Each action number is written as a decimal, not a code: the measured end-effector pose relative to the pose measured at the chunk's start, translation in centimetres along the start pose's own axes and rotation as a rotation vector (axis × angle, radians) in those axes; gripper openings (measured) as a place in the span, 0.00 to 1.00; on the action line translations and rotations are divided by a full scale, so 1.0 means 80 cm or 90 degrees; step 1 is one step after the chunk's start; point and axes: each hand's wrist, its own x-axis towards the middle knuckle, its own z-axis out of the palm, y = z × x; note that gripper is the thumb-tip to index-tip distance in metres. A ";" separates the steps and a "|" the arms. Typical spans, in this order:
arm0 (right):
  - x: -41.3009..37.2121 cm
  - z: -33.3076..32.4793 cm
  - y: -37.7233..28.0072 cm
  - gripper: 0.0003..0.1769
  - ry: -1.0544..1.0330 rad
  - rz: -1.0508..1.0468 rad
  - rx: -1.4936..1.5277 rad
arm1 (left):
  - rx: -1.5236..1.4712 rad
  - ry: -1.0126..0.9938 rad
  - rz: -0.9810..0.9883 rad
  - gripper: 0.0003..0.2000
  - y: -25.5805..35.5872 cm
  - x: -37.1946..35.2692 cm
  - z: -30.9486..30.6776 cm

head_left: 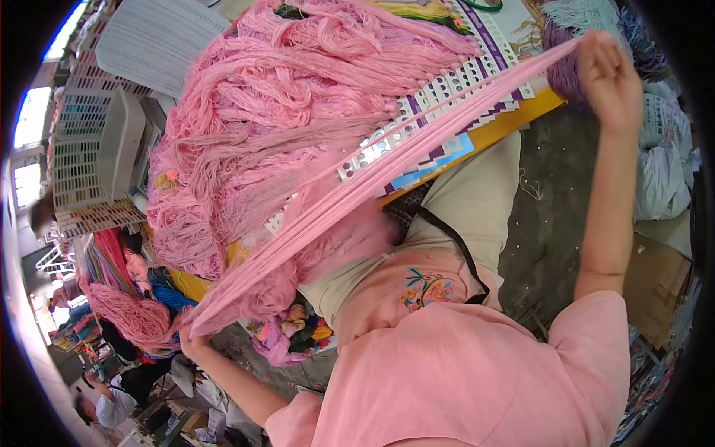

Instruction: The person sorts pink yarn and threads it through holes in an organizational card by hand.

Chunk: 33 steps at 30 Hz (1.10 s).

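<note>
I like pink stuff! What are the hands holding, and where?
A bundle of pink yarn, stretched out: the left hand holds one end, the right hand the other end.

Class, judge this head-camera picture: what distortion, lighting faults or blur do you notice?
Head view: strong fisheye bending with black corners; windows at left blown out; pink yarn strand, held taut between left hand and right hand, looks softly blurred; elsewhere even light.
</note>
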 end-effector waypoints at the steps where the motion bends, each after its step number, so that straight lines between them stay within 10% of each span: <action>1: 0.022 -0.027 -0.042 0.10 -0.085 -0.032 0.066 | 0.023 0.043 0.069 0.06 0.032 -0.006 -0.004; 3: 0.061 -0.100 -0.184 0.07 -0.138 -0.049 -0.064 | 0.073 0.109 0.188 0.03 0.087 -0.016 -0.010; 5: 0.069 -0.055 -0.220 0.05 0.403 -0.515 -0.502 | 0.114 0.142 0.263 0.03 0.122 -0.021 -0.005; 8: 0.088 -0.057 -0.224 0.04 0.285 -0.564 -0.657 | 0.134 0.064 0.244 0.08 0.117 -0.005 0.034; 11: 0.115 -0.066 -0.198 0.03 0.090 -0.609 -0.892 | 0.111 -0.135 -0.066 0.13 -0.027 0.025 0.095; 12: 0.102 -0.055 -0.117 0.07 0.122 -0.269 -0.531 | 0.110 -0.193 -0.209 0.15 -0.102 0.031 0.112; 16: 0.072 -0.071 0.099 0.07 0.056 0.144 -0.822 | 0.292 -0.259 -0.368 0.16 -0.394 0.015 0.142; 17: 0.070 -0.109 0.129 0.04 0.012 0.144 -0.843 | 0.222 -0.294 -0.580 0.13 -0.454 -0.005 0.155; 24: 0.031 -0.125 0.209 0.04 -0.079 -0.201 -1.149 | 1.072 -0.382 -0.388 0.08 -0.669 -0.052 0.125; 33: -0.001 -0.108 0.210 0.17 -0.225 -0.173 -1.211 | 1.029 -0.380 -0.362 0.05 -0.642 -0.050 0.124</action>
